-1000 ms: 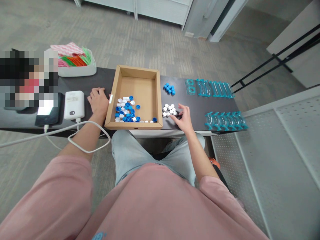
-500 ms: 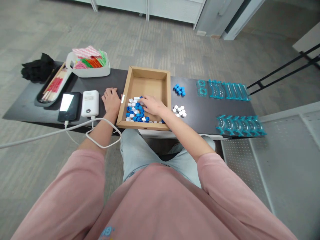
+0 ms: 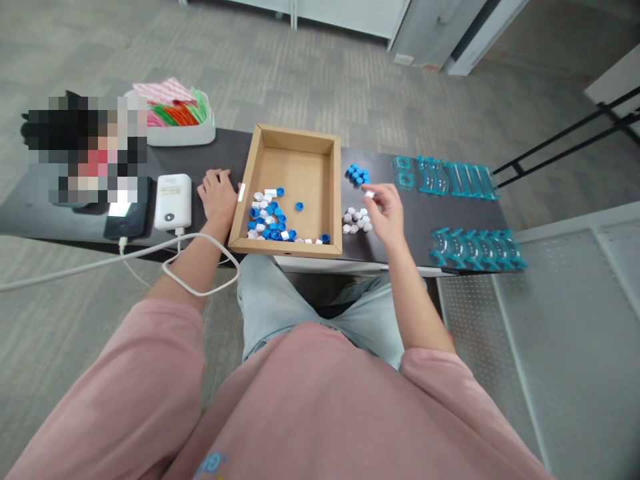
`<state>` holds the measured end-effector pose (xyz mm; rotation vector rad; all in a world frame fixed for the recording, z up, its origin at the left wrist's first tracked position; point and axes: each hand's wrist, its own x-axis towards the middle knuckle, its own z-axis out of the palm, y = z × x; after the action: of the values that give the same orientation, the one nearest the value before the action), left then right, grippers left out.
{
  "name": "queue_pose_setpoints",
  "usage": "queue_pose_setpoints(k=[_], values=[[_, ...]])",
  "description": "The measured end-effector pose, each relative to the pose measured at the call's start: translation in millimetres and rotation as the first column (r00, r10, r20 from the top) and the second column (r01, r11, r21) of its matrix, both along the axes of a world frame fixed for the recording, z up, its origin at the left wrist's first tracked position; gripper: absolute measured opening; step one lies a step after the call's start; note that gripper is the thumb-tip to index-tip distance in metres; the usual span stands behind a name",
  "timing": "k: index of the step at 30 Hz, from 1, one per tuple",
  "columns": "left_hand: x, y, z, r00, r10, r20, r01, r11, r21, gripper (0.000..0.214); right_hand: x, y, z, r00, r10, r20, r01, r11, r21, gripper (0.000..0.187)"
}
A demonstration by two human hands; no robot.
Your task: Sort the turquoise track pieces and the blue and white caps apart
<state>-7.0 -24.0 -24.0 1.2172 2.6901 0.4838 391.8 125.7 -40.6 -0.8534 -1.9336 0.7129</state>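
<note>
Between the fingertips of my right hand (image 3: 386, 208) is a small white hexagonal piece (image 3: 369, 194), held over the table to the right of the box. Just below it lies a cluster of white hexagonal pieces (image 3: 356, 220), and above it a cluster of blue hexagonal pieces (image 3: 358, 175). My left hand (image 3: 219, 193) rests flat on the table with fingers spread, its wrist beside the left wall of the cardboard box (image 3: 337, 200). Mixed blue and white pieces (image 3: 270, 219) lie loose in the box's near left part, with a lone blue piece (image 3: 299, 207) near its middle.
Teal-edged clear plastic parts (image 3: 457, 179) stand in rows on the right, with another row (image 3: 477, 249) nearer me. To the left are a white power bank (image 3: 173, 202), a phone (image 3: 129, 208), a looping white cable (image 3: 210, 293) and a white basket (image 3: 183, 137) of colourful items.
My right hand has moved out of the box to the right, carrying a white piece over the table. My left hand stays beside the box. The view has shifted slightly.
</note>
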Motion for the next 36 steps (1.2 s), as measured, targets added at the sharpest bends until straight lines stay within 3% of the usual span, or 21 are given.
queue_pose_setpoints(k=[3, 6, 12, 23, 27, 30, 33, 36], values=[[-2.6, 0.8, -3.3, 1.000, 0.004, 0.000, -0.004, 1.000, 0.014, 0.060, 51.5, -15.6, -27.4, 0.968, -0.251, -0.026, 0.247, 0.963, -0.110, 0.028], [-3.7, 1.6, -4.5, 1.000, 0.004, -0.010, -0.004, 1.000, 0.015, 0.059, 75.7, -33.7, -42.9, 0.930, -0.364, 0.047, 0.366, 0.912, -0.187, 0.031], [1.4, 1.5, 2.2, 1.000, 0.021, -0.020, -0.021, 1.000, 0.002, 0.059, 72.9, -44.6, -42.4, 0.927, -0.363, 0.097, 0.376, 0.907, -0.191, 0.036], [1.1, 1.5, 0.9, 0.999, 0.026, -0.029, -0.026, 1.000, -0.004, 0.060, 73.7, -44.2, -39.5, 0.933, -0.335, 0.129, 0.349, 0.931, -0.109, 0.023], [-2.5, 0.9, -3.0, 1.000, 0.003, -0.018, -0.003, 1.000, 0.018, 0.060, 41.2, -45.2, -15.8, 0.966, -0.255, 0.048, 0.259, 0.958, -0.123, 0.027], [-3.3, 0.7, -4.0, 1.000, -0.001, -0.026, 0.001, 1.000, 0.025, 0.061, -14.7, -48.3, 13.1, 0.995, 0.060, 0.083, -0.056, 0.997, -0.050, 0.027], [-2.1, 1.2, -3.2, 0.999, 0.014, -0.047, -0.014, 1.000, 0.017, 0.062, -78.9, -50.5, 42.4, 0.873, 0.355, 0.333, -0.369, 0.929, -0.021, 0.026], [-1.2, 2.4, -3.0, 0.998, 0.031, -0.057, -0.029, 0.999, 0.027, 0.062, -127.2, -49.6, 59.7, 0.690, 0.349, 0.634, -0.420, 0.907, -0.043, 0.033]])
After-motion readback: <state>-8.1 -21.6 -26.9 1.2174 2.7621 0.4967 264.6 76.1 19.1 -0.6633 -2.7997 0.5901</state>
